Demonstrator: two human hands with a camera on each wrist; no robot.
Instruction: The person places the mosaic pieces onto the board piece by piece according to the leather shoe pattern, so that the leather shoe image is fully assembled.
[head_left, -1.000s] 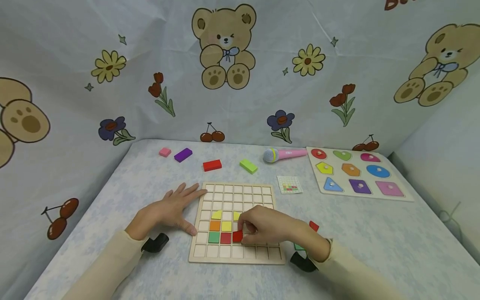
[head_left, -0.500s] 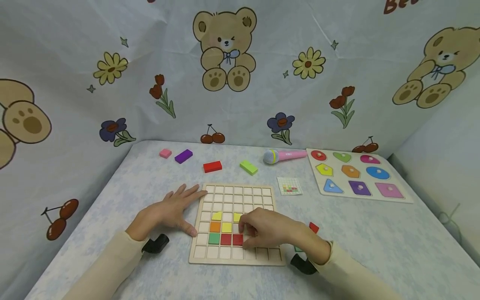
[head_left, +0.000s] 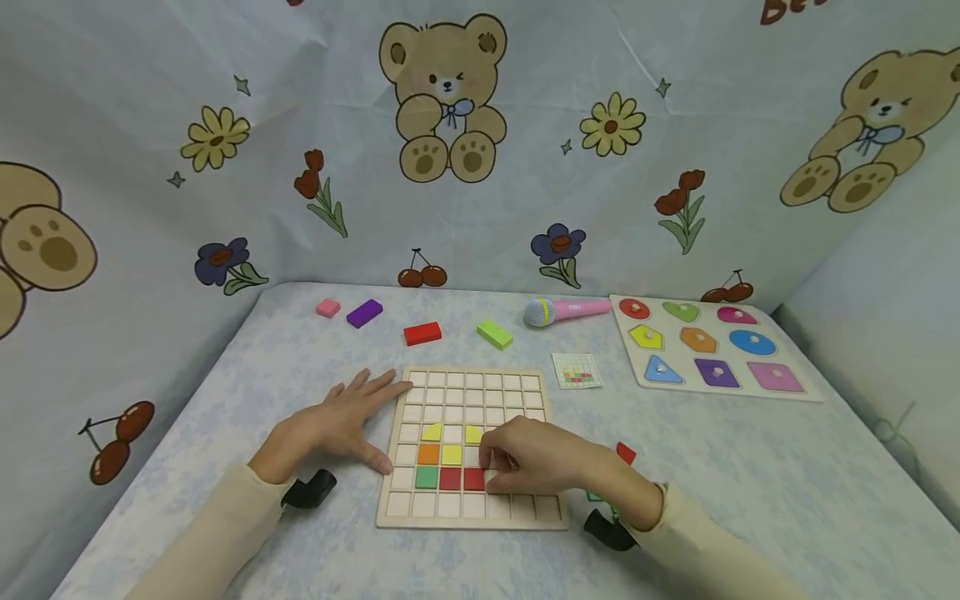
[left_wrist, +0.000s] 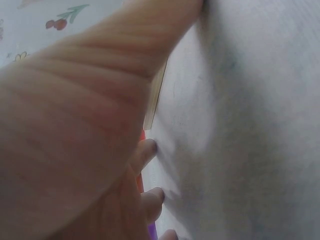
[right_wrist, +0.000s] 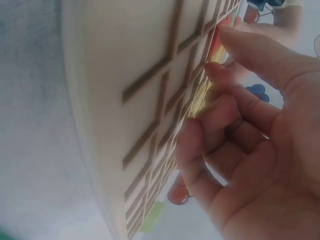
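On the wooden grid board (head_left: 397, 522) lie a green tile (head_left: 427, 477), two red tiles in a row to its right, an orange tile (head_left: 428, 454) and several yellow pieces. The right-hand red tile (head_left: 474, 479) sits flat in its cell. My right hand (head_left: 536, 454) is at that tile's right edge, thumb and index fingertip apart, other fingers bent; its thumb (right_wrist: 240, 42) reaches the red in the right wrist view. My left hand (head_left: 341, 421) lies with spread fingers at the board's left edge, thumb and a fingertip on the frame.
A small pattern card (head_left: 577, 372) lies right of the board. Behind are a pink microphone (head_left: 567, 312), loose blocks such as the red block (head_left: 422, 333) and lime block (head_left: 495, 334), and a shape puzzle (head_left: 712, 387). A red piece (head_left: 626, 452) and green pieces lie beside my right forearm.
The red tile, tilted between my right fingers a second ago, has dropped flat into its cell. My right fingertips have eased slightly rightward from it; my left hand stays put.
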